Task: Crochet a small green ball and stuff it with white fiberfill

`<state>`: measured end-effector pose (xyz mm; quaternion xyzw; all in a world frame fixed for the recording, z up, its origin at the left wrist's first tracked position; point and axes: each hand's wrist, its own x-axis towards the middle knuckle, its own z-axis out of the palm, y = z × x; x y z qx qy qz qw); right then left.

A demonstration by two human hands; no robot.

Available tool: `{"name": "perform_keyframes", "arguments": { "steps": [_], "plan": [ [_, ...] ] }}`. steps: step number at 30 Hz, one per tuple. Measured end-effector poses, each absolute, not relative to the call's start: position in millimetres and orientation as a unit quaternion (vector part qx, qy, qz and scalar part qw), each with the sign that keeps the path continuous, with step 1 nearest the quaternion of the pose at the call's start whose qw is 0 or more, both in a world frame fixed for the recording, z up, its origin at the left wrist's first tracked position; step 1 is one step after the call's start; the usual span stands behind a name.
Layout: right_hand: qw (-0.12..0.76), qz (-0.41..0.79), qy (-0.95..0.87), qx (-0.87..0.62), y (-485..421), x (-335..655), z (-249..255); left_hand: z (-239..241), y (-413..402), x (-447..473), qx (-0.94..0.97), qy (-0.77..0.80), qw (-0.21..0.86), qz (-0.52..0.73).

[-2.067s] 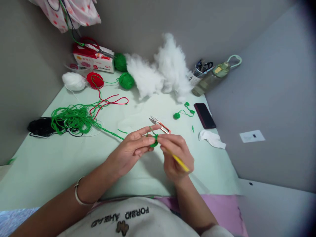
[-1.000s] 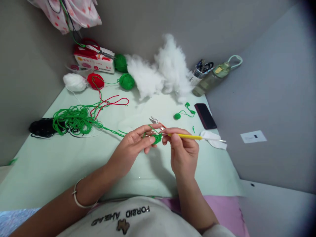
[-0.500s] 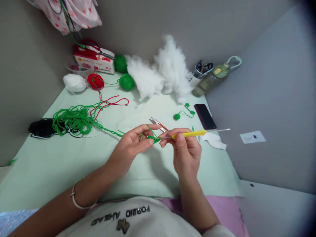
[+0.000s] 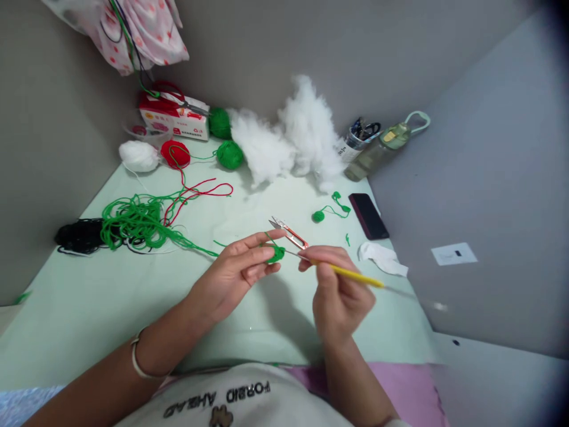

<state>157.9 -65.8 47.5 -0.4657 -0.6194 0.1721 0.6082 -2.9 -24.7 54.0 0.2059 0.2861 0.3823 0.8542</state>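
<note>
Pinched in my left hand (image 4: 242,264) is a small green crochet piece (image 4: 276,254), with green yarn running over the raised index finger. My right hand (image 4: 340,290) grips a yellow-handled crochet hook (image 4: 358,274) like a pen; its far metal end is blurred. The hook's near tip meets the right edge of the crochet piece, though whether it sits in a stitch I cannot tell. Just beyond the hands lie orange thread snips (image 4: 291,233). A strand leads left from my left hand to a loose tangle of green yarn (image 4: 137,219).
Black yarn (image 4: 82,235) lies far left. Behind are white (image 4: 138,155), red (image 4: 175,153) and green (image 4: 230,154) yarn balls, a tissue box (image 4: 178,118) and white stuffing (image 4: 306,130). On the right are a bottle (image 4: 382,148), a phone (image 4: 368,215) and a crumpled tissue (image 4: 382,258).
My right hand has turned and dropped slightly, so the hook's far end now points down to the right. The crochet piece shows more beside my left fingers. The view has shifted slightly.
</note>
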Motion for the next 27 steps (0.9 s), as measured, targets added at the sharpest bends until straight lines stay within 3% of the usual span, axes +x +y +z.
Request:
{"name": "perform_keyframes", "arguments": {
  "steps": [3, 5, 9, 13, 19, 27],
  "plan": [
    [0.637, 0.292, -0.55, -0.454, -61, 157, 53, 55, -24, -3, 0.23, 0.277, 0.841, 0.405],
    [0.619, 0.295, -0.565, -0.459, -59, 156, 52, 56, -25, -1, 0.273, 0.283, 0.823, 0.409],
    [0.578, 0.203, -0.629, -0.478, -64, 152, 46, 57, -29, 4, 0.311, 0.333, 0.773, 0.441],
    [0.522, 0.035, -0.717, -0.461, -70, 153, 46, 57, -29, 6, 0.237, 0.307, 0.826, 0.409],
    [0.642, 0.261, -0.55, -0.466, -64, 157, 56, 58, -25, 2, 0.238, 0.306, 0.827, 0.407],
    [0.645, 0.402, -0.463, -0.455, -56, 158, 54, 61, -30, 1, 0.329, 0.331, 0.793, 0.392]
  ]
}}
